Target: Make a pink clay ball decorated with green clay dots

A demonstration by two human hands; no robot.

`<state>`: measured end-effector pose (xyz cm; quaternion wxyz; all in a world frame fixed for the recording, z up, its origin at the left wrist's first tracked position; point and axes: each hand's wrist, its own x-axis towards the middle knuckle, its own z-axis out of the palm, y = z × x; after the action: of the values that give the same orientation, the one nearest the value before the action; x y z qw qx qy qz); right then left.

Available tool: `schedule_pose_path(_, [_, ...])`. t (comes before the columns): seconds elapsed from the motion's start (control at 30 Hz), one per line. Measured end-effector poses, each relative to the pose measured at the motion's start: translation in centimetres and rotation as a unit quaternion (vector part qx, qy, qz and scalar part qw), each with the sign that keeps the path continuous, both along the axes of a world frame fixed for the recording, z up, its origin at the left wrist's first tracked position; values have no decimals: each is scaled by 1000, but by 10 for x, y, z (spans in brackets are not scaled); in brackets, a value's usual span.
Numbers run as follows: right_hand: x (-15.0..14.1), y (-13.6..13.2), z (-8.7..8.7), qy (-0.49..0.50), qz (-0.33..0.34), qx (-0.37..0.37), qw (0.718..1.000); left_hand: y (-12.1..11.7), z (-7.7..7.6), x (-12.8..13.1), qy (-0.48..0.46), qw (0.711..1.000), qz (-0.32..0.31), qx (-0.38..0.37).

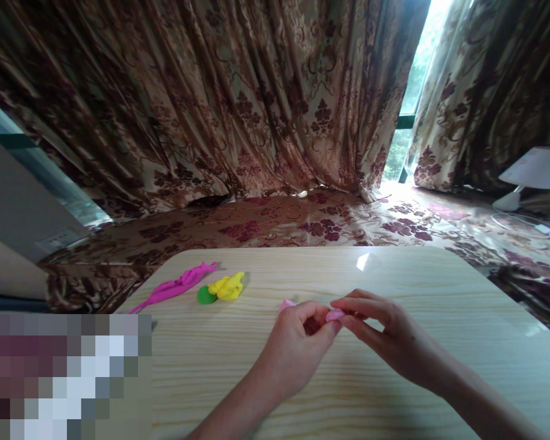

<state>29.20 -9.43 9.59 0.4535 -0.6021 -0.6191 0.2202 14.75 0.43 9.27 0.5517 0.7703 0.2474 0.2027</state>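
Observation:
Between my two hands, above the middle of the table, is a small light pink lump of modelling clay (335,315). The thumb and forefinger of my left hand (297,342) pinch its left side. From the right, the fingertips and thumb of my right hand (385,324) press on the same lump. Another light pink piece (286,304) shows just behind my left hand, which partly hides it. Farther left on the table lie a crumpled yellow clay piece (228,286), a flat green disc (206,295) touching it, and a long stretched bright pink clay strip (178,285).
The pale wood-grain table (238,379) has rounded far corners. Behind it a ledge (275,220) is covered with flowered cloth, below patterned curtains (238,98). A white lamp (536,168) with a cable stands at the right. The lower left corner of the picture is pixelated.

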Motion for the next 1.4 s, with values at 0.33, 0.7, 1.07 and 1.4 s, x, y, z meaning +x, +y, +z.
schedule_pose_path(0.33, [-3,3,-5,-12,-17,15,1000,-10,-3,-1,15,993,9,118])
schedule_pose_path(0.7, [3,0,-6,10,-31,-3,999,-12,-8,2,-34,999,29,17])
schedule_pose_path(1.07, [-1,1,-9,-48,-26,44,998,-9,-10,3,-30,993,71,86])
schedule_pose_path(1.4, [-6,2,-6,-44,-47,42,997,-11,-9,2,-24,998,41,48])
